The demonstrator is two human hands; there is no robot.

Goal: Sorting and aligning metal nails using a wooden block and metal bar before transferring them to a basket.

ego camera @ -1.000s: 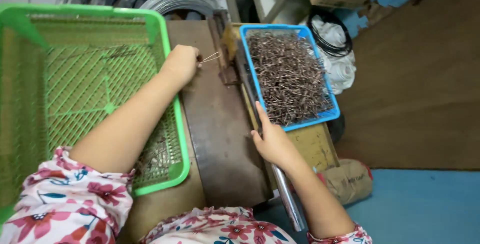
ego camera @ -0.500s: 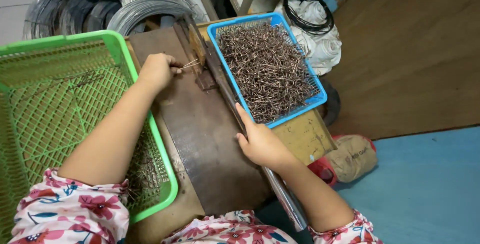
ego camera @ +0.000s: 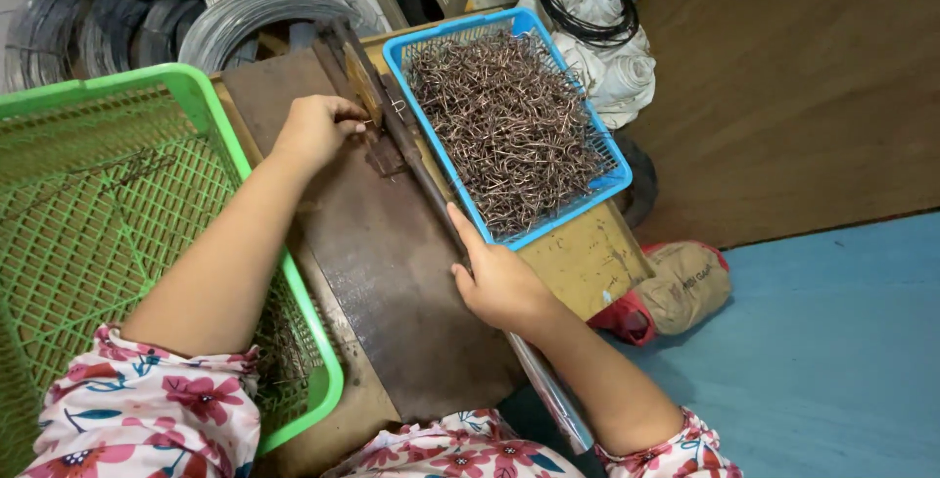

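Wire pieces [ego camera: 509, 130] fill blue tray [ego camera: 605, 184]; right hand [ego camera: 501, 282] grips lever [ego camera: 431, 184].

The left hand [ego camera: 315, 130] reaches forward on a bare, nearly straight forearm, its fingers curled in a loose pinch, while the right hand [ego camera: 501, 282] sits nearer the body, palm down, fingers closed in a grip with the thumb stretched forward, and both arms wear short floral sleeves.

Bare forearms, short white sleeves [ego camera: 147, 409], pink-red floral print
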